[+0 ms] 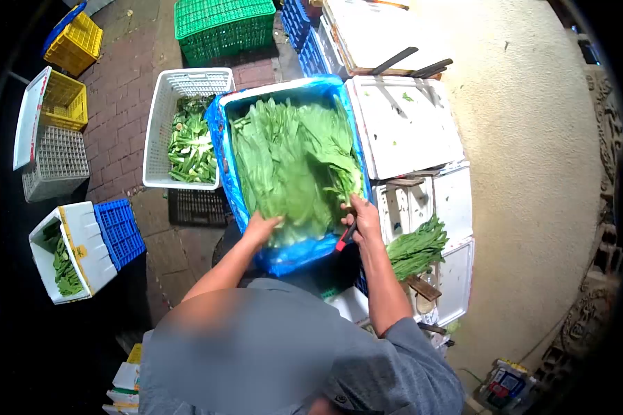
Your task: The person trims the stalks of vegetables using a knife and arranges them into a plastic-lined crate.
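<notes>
A box lined with a blue plastic bag [219, 149] is filled with long green leafy vegetables [284, 155]. At the box's near left corner, my left hand [262, 227] reaches over the leaves, thumb apart from the fingers, with nothing clearly held. Near the right edge, my right hand [361, 220] holds the stem end of a leafy bunch [342, 162]. A knife with a red and black handle [347, 236] is also in that hand, pointing down toward me; its blade cannot be made out.
Left of the box stands a white basket [155, 131] with cut greens. White foam boxes [412, 131] line the right side by the wall, with a bundle of greens [419, 249] on them. A green crate [221, 28] is beyond; a foam box [83, 245] stands far left.
</notes>
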Action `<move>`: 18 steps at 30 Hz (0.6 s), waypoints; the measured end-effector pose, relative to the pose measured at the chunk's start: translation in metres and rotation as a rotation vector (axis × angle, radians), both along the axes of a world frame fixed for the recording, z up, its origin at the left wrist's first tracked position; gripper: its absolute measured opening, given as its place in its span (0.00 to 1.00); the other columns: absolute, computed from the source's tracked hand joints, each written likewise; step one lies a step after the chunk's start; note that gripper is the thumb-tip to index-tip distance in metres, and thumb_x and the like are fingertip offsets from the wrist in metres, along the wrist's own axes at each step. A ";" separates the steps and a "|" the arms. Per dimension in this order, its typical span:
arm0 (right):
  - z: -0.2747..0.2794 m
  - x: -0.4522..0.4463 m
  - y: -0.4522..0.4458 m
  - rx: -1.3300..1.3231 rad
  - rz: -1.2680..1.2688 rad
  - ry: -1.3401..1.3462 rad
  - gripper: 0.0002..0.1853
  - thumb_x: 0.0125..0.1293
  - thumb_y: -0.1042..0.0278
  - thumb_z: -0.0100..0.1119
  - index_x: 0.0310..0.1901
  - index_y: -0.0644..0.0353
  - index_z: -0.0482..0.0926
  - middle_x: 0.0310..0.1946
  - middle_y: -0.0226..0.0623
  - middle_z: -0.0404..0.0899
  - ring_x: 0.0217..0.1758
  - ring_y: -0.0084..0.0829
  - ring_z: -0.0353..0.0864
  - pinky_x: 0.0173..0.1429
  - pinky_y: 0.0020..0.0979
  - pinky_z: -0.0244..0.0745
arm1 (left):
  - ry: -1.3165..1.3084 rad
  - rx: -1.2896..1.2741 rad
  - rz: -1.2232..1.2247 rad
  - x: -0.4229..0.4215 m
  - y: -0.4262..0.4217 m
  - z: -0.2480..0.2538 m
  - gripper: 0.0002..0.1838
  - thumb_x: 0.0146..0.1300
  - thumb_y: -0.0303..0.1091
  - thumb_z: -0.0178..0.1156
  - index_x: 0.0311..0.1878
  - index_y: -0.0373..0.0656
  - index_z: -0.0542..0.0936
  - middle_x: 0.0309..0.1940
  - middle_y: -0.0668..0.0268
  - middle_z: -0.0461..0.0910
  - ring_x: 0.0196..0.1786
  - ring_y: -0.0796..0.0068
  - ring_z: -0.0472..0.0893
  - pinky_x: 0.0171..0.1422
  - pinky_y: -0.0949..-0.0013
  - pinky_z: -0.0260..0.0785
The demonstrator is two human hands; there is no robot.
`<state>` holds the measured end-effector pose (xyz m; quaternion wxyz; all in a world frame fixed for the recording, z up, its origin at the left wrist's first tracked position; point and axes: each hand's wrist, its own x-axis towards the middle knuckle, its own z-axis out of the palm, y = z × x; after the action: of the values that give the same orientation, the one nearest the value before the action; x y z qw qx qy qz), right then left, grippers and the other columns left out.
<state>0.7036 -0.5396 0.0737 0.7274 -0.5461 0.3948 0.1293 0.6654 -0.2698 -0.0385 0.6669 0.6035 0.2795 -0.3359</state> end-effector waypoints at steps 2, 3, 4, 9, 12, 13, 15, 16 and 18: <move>0.020 -0.001 0.001 -0.019 0.000 -0.041 0.12 0.72 0.57 0.62 0.39 0.54 0.73 0.30 0.39 0.82 0.14 0.20 0.69 0.24 0.27 0.77 | -0.018 -0.061 -0.033 0.005 0.016 0.016 0.44 0.60 0.43 0.72 0.72 0.32 0.62 0.29 0.68 0.75 0.25 0.77 0.72 0.27 0.73 0.66; 0.038 -0.002 0.011 -0.084 0.049 -0.071 0.10 0.71 0.60 0.61 0.40 0.55 0.73 0.28 0.36 0.80 0.15 0.20 0.69 0.25 0.26 0.77 | -0.040 0.124 -0.053 0.005 0.015 0.025 0.47 0.60 0.45 0.71 0.74 0.29 0.59 0.36 0.64 0.80 0.33 0.77 0.77 0.32 0.72 0.68; 0.052 -0.005 0.019 -0.140 0.106 -0.091 0.10 0.71 0.61 0.62 0.41 0.55 0.73 0.28 0.34 0.79 0.16 0.19 0.69 0.25 0.26 0.76 | -0.072 0.047 -0.078 0.016 0.017 0.058 0.43 0.63 0.45 0.69 0.72 0.27 0.62 0.47 0.60 0.82 0.44 0.76 0.80 0.42 0.73 0.72; 0.103 -0.005 0.082 -0.211 0.308 -0.297 0.16 0.64 0.71 0.67 0.50 0.61 0.74 0.30 0.25 0.77 0.25 0.16 0.72 0.29 0.21 0.70 | -0.082 -0.534 0.114 0.058 0.014 0.141 0.32 0.68 0.46 0.65 0.67 0.35 0.69 0.51 0.63 0.82 0.49 0.74 0.80 0.51 0.72 0.73; 0.103 0.005 0.110 -0.453 0.586 -0.546 0.24 0.59 0.73 0.70 0.56 0.68 0.75 0.39 0.32 0.82 0.37 0.20 0.79 0.40 0.23 0.75 | -0.175 -0.702 0.245 0.072 0.034 0.172 0.21 0.70 0.45 0.63 0.57 0.39 0.77 0.45 0.62 0.83 0.45 0.69 0.83 0.50 0.65 0.77; 0.105 0.012 0.119 -0.613 0.703 -0.595 0.25 0.58 0.72 0.71 0.57 0.69 0.75 0.40 0.35 0.82 0.40 0.21 0.80 0.42 0.24 0.75 | -0.161 -0.754 0.383 0.078 0.035 0.178 0.21 0.69 0.43 0.64 0.57 0.39 0.77 0.45 0.61 0.83 0.46 0.68 0.83 0.51 0.64 0.77; 0.124 0.034 0.148 -0.817 0.849 -0.787 0.27 0.57 0.66 0.72 0.57 0.69 0.76 0.41 0.40 0.82 0.41 0.25 0.82 0.44 0.28 0.76 | -0.132 -0.769 0.591 0.081 0.051 0.175 0.20 0.68 0.40 0.66 0.57 0.37 0.78 0.48 0.59 0.83 0.49 0.64 0.83 0.55 0.58 0.77; 0.123 0.043 0.163 -0.754 0.821 -0.804 0.28 0.57 0.65 0.73 0.57 0.68 0.76 0.42 0.43 0.82 0.43 0.33 0.82 0.47 0.32 0.76 | -0.123 -0.800 0.625 0.085 0.064 0.167 0.20 0.67 0.39 0.66 0.56 0.37 0.78 0.50 0.60 0.83 0.51 0.63 0.83 0.59 0.57 0.76; 0.120 0.053 0.187 -0.624 0.767 -0.831 0.29 0.57 0.64 0.73 0.59 0.66 0.76 0.46 0.50 0.82 0.48 0.50 0.83 0.53 0.40 0.77 | -0.145 -0.907 0.791 0.089 0.088 0.159 0.24 0.67 0.40 0.66 0.62 0.41 0.76 0.57 0.60 0.81 0.58 0.61 0.81 0.67 0.54 0.73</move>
<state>0.7570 -0.3528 0.1939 0.5288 -0.8388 -0.1240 0.0369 0.7540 -0.1823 0.1210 0.9493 0.1307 0.2652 -0.1063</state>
